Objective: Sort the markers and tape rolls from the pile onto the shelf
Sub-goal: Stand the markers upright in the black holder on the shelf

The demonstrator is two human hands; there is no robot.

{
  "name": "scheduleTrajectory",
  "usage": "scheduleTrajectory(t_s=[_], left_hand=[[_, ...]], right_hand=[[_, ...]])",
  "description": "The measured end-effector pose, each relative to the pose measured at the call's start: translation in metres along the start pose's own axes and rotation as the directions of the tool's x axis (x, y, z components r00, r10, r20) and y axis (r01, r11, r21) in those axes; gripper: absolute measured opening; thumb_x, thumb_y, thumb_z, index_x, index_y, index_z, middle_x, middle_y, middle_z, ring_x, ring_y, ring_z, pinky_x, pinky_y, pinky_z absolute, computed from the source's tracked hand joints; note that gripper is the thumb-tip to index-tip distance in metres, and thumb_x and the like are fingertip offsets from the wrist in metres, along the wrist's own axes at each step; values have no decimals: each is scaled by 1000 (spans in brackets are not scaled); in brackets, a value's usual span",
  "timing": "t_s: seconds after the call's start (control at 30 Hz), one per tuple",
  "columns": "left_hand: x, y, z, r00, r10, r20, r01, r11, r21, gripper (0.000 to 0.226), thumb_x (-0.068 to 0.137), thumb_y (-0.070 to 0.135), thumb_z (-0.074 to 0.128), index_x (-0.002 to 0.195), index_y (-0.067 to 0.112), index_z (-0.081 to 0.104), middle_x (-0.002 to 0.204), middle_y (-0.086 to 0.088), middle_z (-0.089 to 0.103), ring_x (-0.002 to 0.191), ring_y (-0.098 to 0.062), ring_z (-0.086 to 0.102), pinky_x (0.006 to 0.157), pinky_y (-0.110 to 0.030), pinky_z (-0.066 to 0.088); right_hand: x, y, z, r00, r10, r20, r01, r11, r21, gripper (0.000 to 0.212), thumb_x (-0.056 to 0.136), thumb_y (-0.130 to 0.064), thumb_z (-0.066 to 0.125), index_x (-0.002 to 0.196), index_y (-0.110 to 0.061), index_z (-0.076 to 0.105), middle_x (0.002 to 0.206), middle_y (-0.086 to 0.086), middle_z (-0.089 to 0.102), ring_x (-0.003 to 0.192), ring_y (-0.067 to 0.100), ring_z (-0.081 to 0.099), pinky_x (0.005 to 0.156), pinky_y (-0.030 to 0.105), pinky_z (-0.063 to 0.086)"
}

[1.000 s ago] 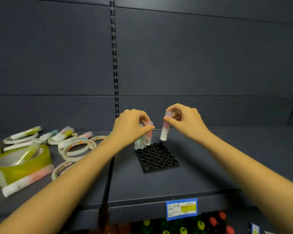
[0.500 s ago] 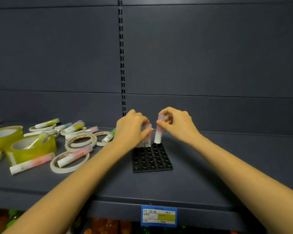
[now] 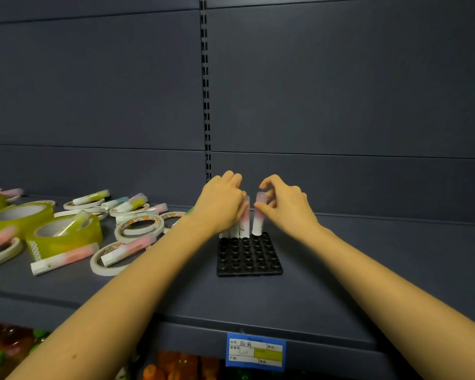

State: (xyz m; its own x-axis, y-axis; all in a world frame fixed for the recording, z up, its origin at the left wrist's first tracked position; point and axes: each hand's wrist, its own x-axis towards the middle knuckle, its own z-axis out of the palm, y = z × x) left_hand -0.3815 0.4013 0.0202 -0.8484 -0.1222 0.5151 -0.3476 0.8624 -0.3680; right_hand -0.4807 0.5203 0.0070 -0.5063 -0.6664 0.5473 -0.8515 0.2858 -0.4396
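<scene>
Left hand [image 3: 222,208]: arm reaches forward and the hand curls round a marker [image 3: 246,215] standing upright in the back row of the black rack [image 3: 248,259]. Right hand [image 3: 287,208]: close beside it, pinches a second marker [image 3: 259,215] upright, base at the same row. Pile [image 3: 66,234] of markers and tape rolls: lies left on the shelf [image 3: 340,270]. Blue-and-yellow tag [image 3: 255,351] on the shelf edge: handwriting is illegible.

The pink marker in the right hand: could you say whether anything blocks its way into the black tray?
Nothing visible does: the pink marker is at the back row of the black tray, beside standing markers the left hand holds.
</scene>
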Motion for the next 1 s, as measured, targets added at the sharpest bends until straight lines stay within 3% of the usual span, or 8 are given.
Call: scheduleTrajectory(t_s=[0.1, 0.2, 0.4, 0.63, 0.8, 1.0], left_hand=[[-3, 0, -2, 1000, -4, -28, 4, 1000, -11, 41, 99, 34, 29, 108, 13, 62, 94, -1, 38, 97, -20, 39, 72, -29, 22], [-7, 1, 0, 1000, -17, -15, 17, 999, -36, 43, 98, 37, 28, 120, 15, 59, 105, -4, 47, 99, -20, 40, 75, -29, 23], [-21, -10, -5, 985, -156, -74, 141, 973, -182, 41, 98, 36, 33, 127, 17, 55, 116, -4, 52, 108, -21, 45, 84, -32, 31], [-56, -53, -17, 953, -303, 26, 302, 931, -204, 36, 97, 33, 39, 121, 16, 60, 118, -4, 61, 111, -24, 52, 89, -35, 37], [-94, -94, -21, 909, -412, 54, 414, 886, -210, 32, 96, 27, 41, 111, 12, 65, 109, -8, 65, 100, -25, 57, 82, -35, 41], [-124, -139, -17, 886, -457, 80, 463, 858, -223, 31, 96, 27, 44, 106, 9, 68, 109, -9, 66, 97, -27, 59, 79, -37, 44]], right_hand=[[-3, 0, 4, 1000, 9, 23, -9, 1000, -11, 29, 88, -28, 64, 111, -16, 49, 94, 4, 67, 87, 26, 63, 84, 41, 51], [-3, -1, 5, 999, -30, 27, 33, 991, -130, 27, 90, -32, 60, 111, -17, 51, 101, 4, 66, 92, 27, 61, 79, 38, 51], [3, -9, -3, 998, -57, 18, 60, 964, -260, 24, 93, -38, 51, 110, -28, 64, 113, -5, 61, 105, 20, 57, 73, 30, 40], [16, -30, -18, 989, -79, 127, 126, 895, -427, 37, 94, -46, 45, 105, -21, 70, 126, -3, 50, 111, 20, 52, 70, 32, 38], [10, -72, -1, 967, -254, 1, 243, 923, -298, 30, 95, -37, 47, 119, -25, 60, 127, -6, 52, 110, 18, 54, 71, 29, 38], [3, -130, 52, 970, -136, 202, 175, 966, -191, 26, 90, -42, 49, 105, -28, 65, 110, 1, 66, 103, 28, 59, 80, 34, 46]])
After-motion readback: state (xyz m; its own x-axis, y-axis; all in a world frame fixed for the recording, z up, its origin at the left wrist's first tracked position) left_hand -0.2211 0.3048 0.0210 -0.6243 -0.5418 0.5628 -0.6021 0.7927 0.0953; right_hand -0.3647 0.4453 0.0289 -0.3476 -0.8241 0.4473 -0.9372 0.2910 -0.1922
